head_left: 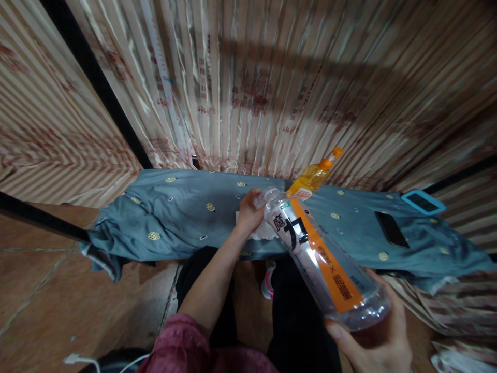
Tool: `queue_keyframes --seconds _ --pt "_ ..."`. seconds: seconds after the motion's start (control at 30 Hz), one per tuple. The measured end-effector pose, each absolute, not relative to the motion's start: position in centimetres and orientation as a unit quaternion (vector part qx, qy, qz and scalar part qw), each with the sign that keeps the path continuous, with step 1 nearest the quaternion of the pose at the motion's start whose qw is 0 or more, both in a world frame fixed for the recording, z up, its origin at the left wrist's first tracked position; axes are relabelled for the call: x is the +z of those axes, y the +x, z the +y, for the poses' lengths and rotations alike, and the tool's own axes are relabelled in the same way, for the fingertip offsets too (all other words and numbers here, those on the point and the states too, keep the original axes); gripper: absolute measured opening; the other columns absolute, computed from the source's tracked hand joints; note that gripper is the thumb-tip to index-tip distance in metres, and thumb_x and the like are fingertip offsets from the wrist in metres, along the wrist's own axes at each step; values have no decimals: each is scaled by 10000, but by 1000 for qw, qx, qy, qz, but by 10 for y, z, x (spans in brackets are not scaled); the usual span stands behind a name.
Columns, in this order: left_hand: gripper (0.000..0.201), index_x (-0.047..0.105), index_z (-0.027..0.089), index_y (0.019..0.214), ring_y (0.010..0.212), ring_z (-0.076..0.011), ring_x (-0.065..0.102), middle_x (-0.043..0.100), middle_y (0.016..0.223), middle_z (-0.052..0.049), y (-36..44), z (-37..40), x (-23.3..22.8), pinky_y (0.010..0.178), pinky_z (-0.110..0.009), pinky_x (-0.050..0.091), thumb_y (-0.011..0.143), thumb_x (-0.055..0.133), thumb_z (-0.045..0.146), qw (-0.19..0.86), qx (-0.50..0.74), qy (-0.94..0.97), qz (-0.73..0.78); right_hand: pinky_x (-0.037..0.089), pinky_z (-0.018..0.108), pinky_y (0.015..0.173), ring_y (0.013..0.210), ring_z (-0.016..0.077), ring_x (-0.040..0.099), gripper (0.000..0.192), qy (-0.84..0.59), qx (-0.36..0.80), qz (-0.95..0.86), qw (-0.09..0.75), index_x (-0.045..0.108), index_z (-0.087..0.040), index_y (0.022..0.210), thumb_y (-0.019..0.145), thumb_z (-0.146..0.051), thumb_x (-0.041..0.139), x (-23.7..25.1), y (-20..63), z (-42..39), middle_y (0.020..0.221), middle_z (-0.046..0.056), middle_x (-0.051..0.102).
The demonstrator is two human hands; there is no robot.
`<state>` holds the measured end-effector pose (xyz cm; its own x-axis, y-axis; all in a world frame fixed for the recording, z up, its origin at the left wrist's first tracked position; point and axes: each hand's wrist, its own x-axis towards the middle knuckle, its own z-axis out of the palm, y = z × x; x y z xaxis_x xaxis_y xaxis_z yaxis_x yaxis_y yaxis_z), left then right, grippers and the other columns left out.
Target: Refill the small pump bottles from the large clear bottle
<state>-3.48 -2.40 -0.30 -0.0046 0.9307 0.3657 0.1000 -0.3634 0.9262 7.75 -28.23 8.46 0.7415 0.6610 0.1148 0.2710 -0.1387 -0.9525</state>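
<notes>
A large clear plastic bottle [310, 254] with an orange and white label lies tilted across my view, its neck toward the bench and its base toward me. My left hand [250, 211] grips it at the neck, the fingertips partly hidden behind the plastic. Around the base, my right hand [382, 334] is closed with the thumb on the near side. White tissue or cloth [264, 231] shows below my left hand, partly covered by the bottle. Just beyond the neck is a yellow bottle [309, 178] with an orange pump top, its lower part hidden.
A grey-blue patterned cloth [186, 207] covers the narrow bench. At its right lie a dark phone [391, 229] and a blue-framed device [423, 202]. Printed, pleated sheeting [256, 93] hangs behind, with dark poles [97, 83] at the left. A white cable [83, 359] is at lower left.
</notes>
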Motion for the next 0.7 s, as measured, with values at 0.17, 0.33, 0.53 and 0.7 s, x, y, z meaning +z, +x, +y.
queue_keyframes --seconds 0.17,0.33,0.53,0.7 --pt "255 644 206 869 816 -207 683 733 867 -38 -35 -24 -2 778 -323 531 771 807 376 359 559 609 432 543 450 943 1208 354 617 1140 -737 157 -329 570 464 -172 1473 511 -587 912 85 78 -282 1385 170 586" --pt "206 647 211 867 798 -197 684 737 858 -27 -35 -24 -4 761 -312 538 779 792 327 357 564 607 432 546 463 943 1202 352 617 1102 -733 147 -343 568 485 -203 1455 513 -575 917 82 81 -283 1386 151 585" --pt "209 648 214 879 849 -209 697 745 891 -34 -35 -23 -4 804 -324 546 766 801 301 359 568 604 427 528 461 957 1210 345 603 1130 -730 162 -336 573 467 -214 1477 506 -568 925 81 81 -283 1405 156 571" --pt "204 648 211 861 817 -204 688 736 869 -33 -35 -24 -2 774 -315 536 767 806 298 364 564 606 426 529 444 947 1233 348 584 1132 -732 170 -322 575 470 -220 1479 500 -560 927 83 79 -283 1430 148 553"
